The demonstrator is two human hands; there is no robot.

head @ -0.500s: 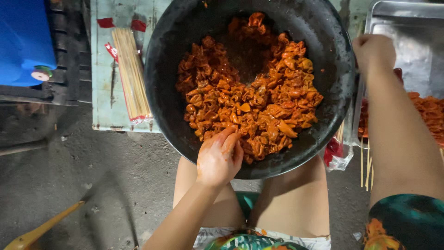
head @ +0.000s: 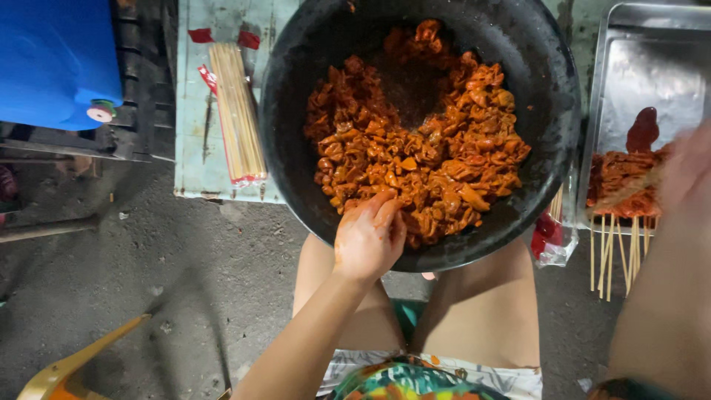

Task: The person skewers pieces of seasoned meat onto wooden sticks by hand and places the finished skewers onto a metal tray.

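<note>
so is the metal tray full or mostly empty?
Mostly empty: the metal tray shows bare steel, with skewered meat only at its near end.

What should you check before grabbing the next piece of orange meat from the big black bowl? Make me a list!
1. Left hand on the marinated meat at the bowl's near edge: ok.
2. Black bowl resting steady over the knees: ok, though its support is hidden.
3. Right hand ready: cannot tell, it is blurred over the metal tray.
4. Bare skewers: ok, a bundle of skewers lies left of the bowl.
5. Room on the tray: ok, its far part is bare.
6. A piece actually pinched: cannot tell, fingers hide it.
</note>
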